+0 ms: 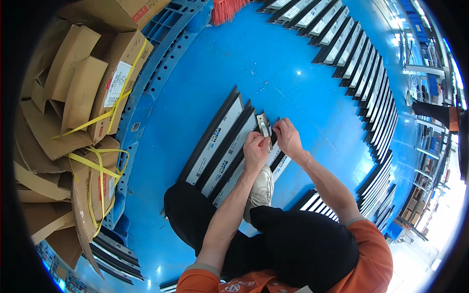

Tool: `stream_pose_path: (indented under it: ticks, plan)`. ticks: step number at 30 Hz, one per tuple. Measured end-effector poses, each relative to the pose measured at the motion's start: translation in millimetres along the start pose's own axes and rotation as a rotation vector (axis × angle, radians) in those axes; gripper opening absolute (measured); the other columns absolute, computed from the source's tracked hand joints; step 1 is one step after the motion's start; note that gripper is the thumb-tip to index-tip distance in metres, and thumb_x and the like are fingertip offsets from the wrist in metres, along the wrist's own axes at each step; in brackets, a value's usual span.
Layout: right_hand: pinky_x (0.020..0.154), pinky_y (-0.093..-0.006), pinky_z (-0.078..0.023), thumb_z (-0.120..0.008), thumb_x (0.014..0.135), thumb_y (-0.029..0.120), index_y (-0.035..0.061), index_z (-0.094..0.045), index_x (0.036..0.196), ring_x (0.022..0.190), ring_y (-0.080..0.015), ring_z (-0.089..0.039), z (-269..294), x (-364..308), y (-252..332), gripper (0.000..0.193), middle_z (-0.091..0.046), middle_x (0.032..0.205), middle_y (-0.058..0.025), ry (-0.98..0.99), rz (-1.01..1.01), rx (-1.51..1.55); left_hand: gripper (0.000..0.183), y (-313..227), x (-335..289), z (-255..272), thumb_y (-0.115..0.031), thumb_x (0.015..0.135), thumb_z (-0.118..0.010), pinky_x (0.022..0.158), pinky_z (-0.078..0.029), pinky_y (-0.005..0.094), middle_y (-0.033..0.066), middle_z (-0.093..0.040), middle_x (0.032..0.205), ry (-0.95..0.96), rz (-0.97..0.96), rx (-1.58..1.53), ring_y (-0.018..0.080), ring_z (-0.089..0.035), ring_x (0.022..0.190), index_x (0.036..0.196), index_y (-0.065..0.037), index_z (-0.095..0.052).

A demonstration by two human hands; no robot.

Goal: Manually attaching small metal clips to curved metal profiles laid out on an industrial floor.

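Observation:
My left hand (256,150) is closed, its fingertips pinching the lower end of a small silver metal fitting (264,126), an oblong plate with a raised bar. The fitting sits over the far ends of long black profiles (222,146) with white printed faces, laid side by side on the floor in front of me. Just right of the fitting, my right hand (288,136) has its thumb and fingers pressed together by a dark profile end. What those fingers hold, if anything, is too small to make out. My shoe (262,189) is close below my left hand, by the profiles.
Flattened and open cardboard boxes (73,112) with yellow straps are heaped on a blue plastic pallet (146,83) at left. A long row of similar profiles (364,73) curves along the right. Red broom bristles (227,10) show at the top. The floor (195,63) is glossy blue.

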State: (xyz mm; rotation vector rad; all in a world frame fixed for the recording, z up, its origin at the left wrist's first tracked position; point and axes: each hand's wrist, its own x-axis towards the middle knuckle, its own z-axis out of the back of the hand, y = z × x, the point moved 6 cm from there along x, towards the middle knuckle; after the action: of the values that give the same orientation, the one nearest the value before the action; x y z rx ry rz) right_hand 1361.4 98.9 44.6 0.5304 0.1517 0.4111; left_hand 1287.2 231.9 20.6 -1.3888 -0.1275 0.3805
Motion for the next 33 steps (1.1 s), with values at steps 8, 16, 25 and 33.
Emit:
stream_pose_path:
  ticks: [8,16,25,33]
  plan:
    - [0.072,-0.0385,-0.051,-0.067,0.087,0.002,0.0068,-0.062,0.096,0.082,-0.0296,-0.059,6.1,17.8,10.2,0.011,-0.058,0.093,-0.0084,-0.040,0.032,0.049,0.009,-0.9,0.7,1.9,-0.005,0.086,-0.071,0.066,-0.048,0.0351,0.0115,-0.060,0.093,0.006,-0.007,-0.014,0.0266,-0.055,0.073,0.082,0.003,-0.068]
    - [0.072,-0.0386,-0.050,-0.065,0.086,0.003,0.0067,-0.060,0.094,0.082,-0.0308,-0.059,-1.5,10.8,5.8,0.011,-0.057,0.093,-0.0096,0.063,0.057,0.018,0.009,-9.6,1.7,1.6,-0.004,0.085,-0.071,0.066,-0.047,0.0346,0.0111,-0.060,0.093,-0.014,-0.062,0.008,0.0258,-0.055,0.072,0.082,0.003,-0.067]
    - [0.065,-0.0343,-0.047,-0.069,0.091,0.008,0.0037,-0.059,0.090,0.069,-0.0223,-0.054,45.1,-107.2,-19.1,0.011,-0.059,0.083,-0.0085,0.095,-0.389,0.194,0.012,-12.0,-14.2,-19.7,-0.007,0.085,-0.074,0.066,-0.048,0.0339,0.0100,-0.062,0.093,0.014,-0.010,-0.088,0.0244,-0.057,0.074,0.082,0.004,-0.069]
    - [0.063,-0.0362,-0.048,-0.071,0.087,0.006,0.0046,-0.065,0.094,0.067,-0.0258,-0.057,36.6,-27.7,-38.2,0.009,-0.064,0.086,-0.0097,-0.119,-0.332,0.169,0.011,-6.5,-22.5,-55.4,-0.006,0.085,-0.073,0.067,-0.048,0.0365,0.0111,-0.061,0.090,0.116,0.019,0.015,0.0273,-0.057,0.074,0.080,0.003,-0.068]
